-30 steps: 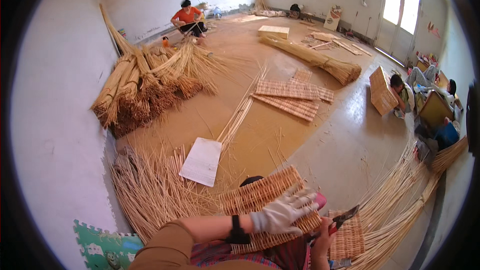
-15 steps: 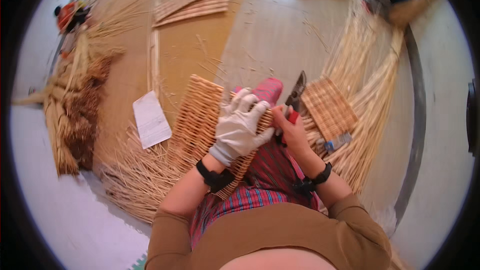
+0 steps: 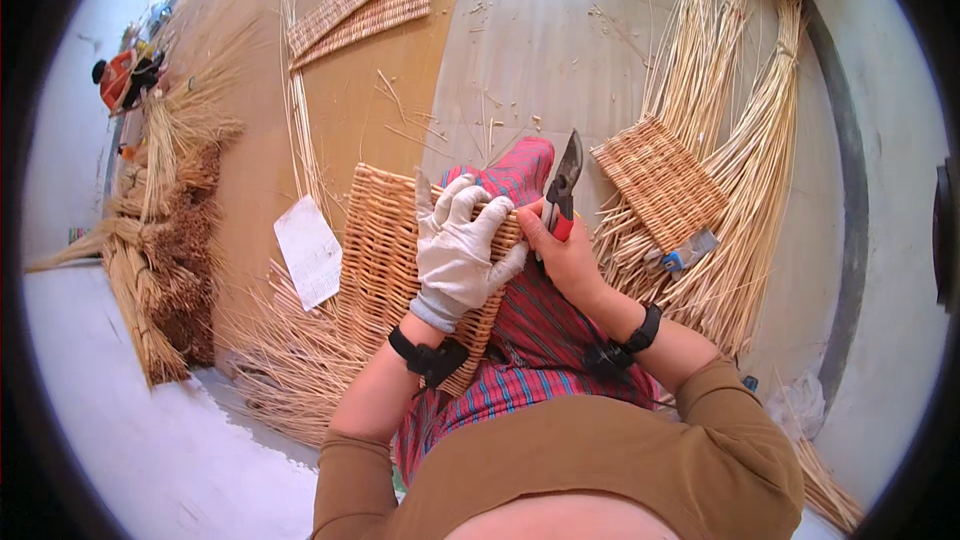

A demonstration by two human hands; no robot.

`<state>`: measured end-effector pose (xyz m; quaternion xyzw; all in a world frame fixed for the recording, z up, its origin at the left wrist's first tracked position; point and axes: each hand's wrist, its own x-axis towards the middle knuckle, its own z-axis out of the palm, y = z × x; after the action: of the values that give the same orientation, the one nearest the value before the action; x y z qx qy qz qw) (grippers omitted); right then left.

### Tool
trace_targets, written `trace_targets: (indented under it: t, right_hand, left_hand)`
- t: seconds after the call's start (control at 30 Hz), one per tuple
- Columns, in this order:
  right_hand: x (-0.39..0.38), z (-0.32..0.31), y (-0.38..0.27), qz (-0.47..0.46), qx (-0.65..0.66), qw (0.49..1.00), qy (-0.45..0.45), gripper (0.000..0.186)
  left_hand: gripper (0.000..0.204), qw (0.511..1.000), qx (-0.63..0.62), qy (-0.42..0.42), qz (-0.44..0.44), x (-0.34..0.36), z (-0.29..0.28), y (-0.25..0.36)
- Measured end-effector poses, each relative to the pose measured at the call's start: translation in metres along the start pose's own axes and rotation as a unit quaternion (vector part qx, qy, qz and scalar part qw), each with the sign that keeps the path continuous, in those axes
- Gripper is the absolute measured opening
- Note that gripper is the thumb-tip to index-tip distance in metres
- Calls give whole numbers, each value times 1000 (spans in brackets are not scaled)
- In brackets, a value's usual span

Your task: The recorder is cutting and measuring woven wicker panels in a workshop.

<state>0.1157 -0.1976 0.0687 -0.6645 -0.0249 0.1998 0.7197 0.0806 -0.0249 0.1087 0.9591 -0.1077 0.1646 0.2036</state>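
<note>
Gloved left hand [image 3: 455,255] laid palm down across a wicker panel [image 3: 380,240], fingers parted and a little bent near its upper edge, thumb angled right; cannot quite tell whether gripping that edge or merely pressing. Bare right hand [image 3: 574,265] wrapped around the red handles of a pair of secateurs [image 3: 563,190], blades pointing away from the body, thumb against the panel's upper right corner. Panel slanting across a lap in red striped cloth [image 3: 530,340], black bands [image 3: 425,352] on both wrists.

Just to the right, a smaller woven panel [image 3: 660,180] lying on a spread of loose canes [image 3: 740,270], with a small blue and grey object [image 3: 690,251] at its near corner. To the left, more canes [image 3: 290,370] fanned out, a white sheet [image 3: 308,252] at their far edge. Underneath, a floor [image 3: 520,60] ochre on the left and grey on the right, scattered with short clippings [image 3: 536,123]. Farther ahead, flat woven panels [image 3: 360,18] overlapping; along the white left wall [image 3: 85,320], tied cane bundles [image 3: 150,290] and, beyond, a person [image 3: 118,80] in orange. Opposite, a pale right wall [image 3: 900,270] with a dark grey band [image 3: 848,170] at its foot.

Near that wall, a crumpled clear plastic bag [image 3: 797,402], contents too unclear to make out.
</note>
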Motion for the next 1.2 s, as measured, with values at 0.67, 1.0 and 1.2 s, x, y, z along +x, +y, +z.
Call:
trace_targets:
  t: [0.67,1.0,1.2]
  right_hand:
    - [-42,-68,2,-44,-370,926,-63,68]
    - [-31,-79,-24,-69,-425,896,-107,61]
    - [-37,-63,6,-96,-439,893,-33,50]
  left_hand:
    - [51,1000,14,-1,-9,11,-8,11]
    - [52,1000,9,-6,-11,10,-5,8]
    - [52,1000,20,1,-9,6,-3,9]
